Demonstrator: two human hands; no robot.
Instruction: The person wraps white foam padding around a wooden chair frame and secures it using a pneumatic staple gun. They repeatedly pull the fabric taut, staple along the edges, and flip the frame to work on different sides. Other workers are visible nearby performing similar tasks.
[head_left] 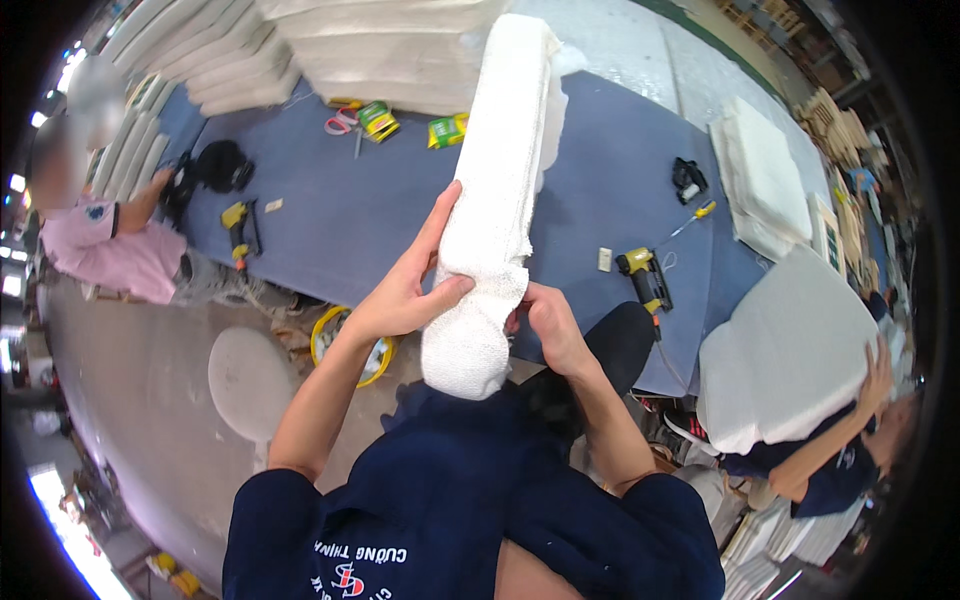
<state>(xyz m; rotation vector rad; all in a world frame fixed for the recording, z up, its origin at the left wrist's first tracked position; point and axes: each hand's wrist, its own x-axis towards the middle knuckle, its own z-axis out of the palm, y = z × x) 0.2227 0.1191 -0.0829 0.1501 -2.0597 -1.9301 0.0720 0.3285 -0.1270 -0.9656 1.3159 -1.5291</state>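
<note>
A long cushion panel in white textured fabric stands on edge in front of me, its near end by my lap and its far end over the blue table. My left hand grips its left side near the close end, with the thumb pressed on top and the fingers along the side. On the right side, my right hand is closed at the loose edge of the cover fabric. Its fingertips are partly hidden by the cloth.
The blue table bears two yellow staple guns, scissors and green-yellow packets. Padded panels are stacked behind. A yellow bucket stands lower left. One co-worker is at left; another holds a pale cushion at right.
</note>
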